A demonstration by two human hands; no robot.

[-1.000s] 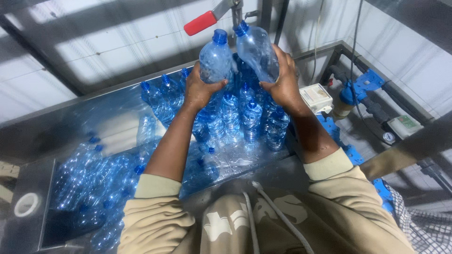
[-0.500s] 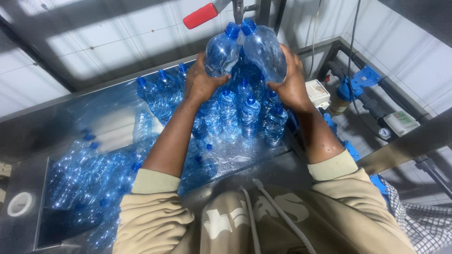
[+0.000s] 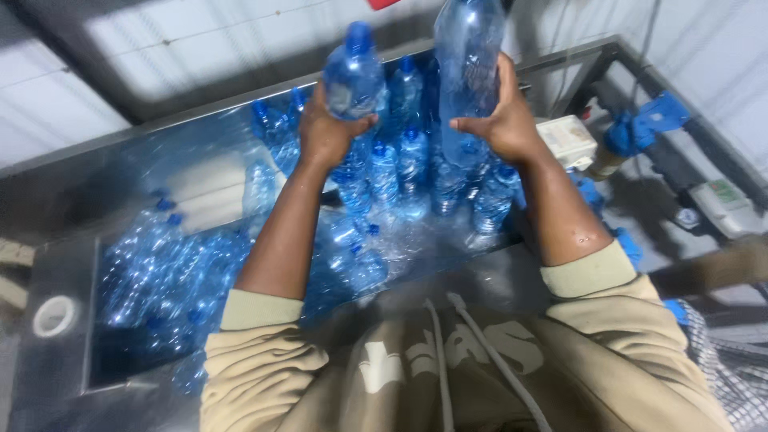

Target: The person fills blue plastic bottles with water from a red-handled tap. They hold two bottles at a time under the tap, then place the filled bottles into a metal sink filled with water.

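1. Steel bench (image 3: 144,172) below me carries a wet heap of blue-capped bottles (image 3: 400,172), many still lying toward its left edge.
2. My left hand (image 3: 324,132) is wrapped around one capped bottle (image 3: 354,72), raised over the far edge.
3. My right hand (image 3: 500,124) clasps a taller clear bottle (image 3: 468,56) beside it.

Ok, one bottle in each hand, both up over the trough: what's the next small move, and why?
Probably bring both bottles straight down and stand them in the row below. The left hand grips a capped blue bottle and the right hand a taller clear bottle, both lifted above the upright bottles in the metal trough. Lower them slowly, since the standing ones are packed close and could tip.
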